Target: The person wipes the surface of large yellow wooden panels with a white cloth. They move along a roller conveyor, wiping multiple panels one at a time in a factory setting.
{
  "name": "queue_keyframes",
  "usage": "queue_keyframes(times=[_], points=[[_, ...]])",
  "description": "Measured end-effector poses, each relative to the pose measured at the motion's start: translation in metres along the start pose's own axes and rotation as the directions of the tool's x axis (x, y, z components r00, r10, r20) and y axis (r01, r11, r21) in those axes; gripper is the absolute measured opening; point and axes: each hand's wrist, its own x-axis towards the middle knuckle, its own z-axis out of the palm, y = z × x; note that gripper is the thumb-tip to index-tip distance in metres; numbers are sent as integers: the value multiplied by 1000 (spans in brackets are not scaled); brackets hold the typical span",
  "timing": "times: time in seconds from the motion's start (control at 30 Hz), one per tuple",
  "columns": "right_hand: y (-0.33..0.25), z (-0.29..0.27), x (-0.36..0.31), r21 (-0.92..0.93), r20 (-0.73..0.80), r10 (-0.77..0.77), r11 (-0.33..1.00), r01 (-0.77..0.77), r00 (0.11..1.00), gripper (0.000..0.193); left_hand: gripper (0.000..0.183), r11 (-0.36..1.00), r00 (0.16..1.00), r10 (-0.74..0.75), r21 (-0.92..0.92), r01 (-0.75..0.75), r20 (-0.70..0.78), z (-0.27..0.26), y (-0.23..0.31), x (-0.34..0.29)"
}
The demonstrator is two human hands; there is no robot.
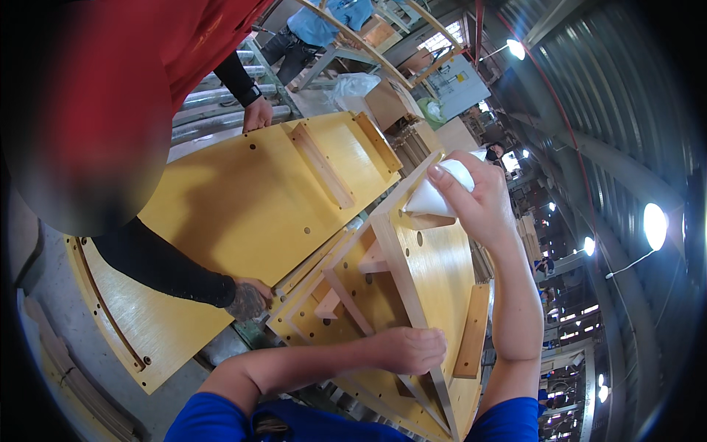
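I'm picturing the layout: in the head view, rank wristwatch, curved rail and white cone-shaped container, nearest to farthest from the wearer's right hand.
1. White cone-shaped container: in the right hand.
2. Black wristwatch: upper left, on a co-worker.
3. Curved wooden rail: far lower left.

White item (440, 193): partly behind right hand (480, 197), can't tell what it is. Left hand (412, 351): fingertips hidden at edge of tilted panel (442, 276), grip unclear. Co-worker's head (88, 155): blurred. Red top (202, 48): cut off by upper frame edge.
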Motion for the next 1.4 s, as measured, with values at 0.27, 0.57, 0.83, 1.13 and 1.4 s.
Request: queue_keyframes(times=[0.27,0.57,0.83,1.13,1.4], points=[[-7,2,-6,-19,-26,-42,999,42,999,31,26,999,999,-35,-15,35,35,2,3,-1],[-12,4,-17,-30,-46,-105,994,104,993,32,25,998,999,-35,61,32,36,3,5,0],[-8,1,-47,-93,-25,-112,990,109,993,29,26,994,996,-65,88,59,65,1,8,-1],[2,6,-59,-99,-112,-172,982,161,979,29,29,995,992,-96,27,94,77,0,9,-1],[10,0,-98,-58,-141,-69,996,61,988,30,30,987,991,-124,-102,128,45,-2,18,-11]])
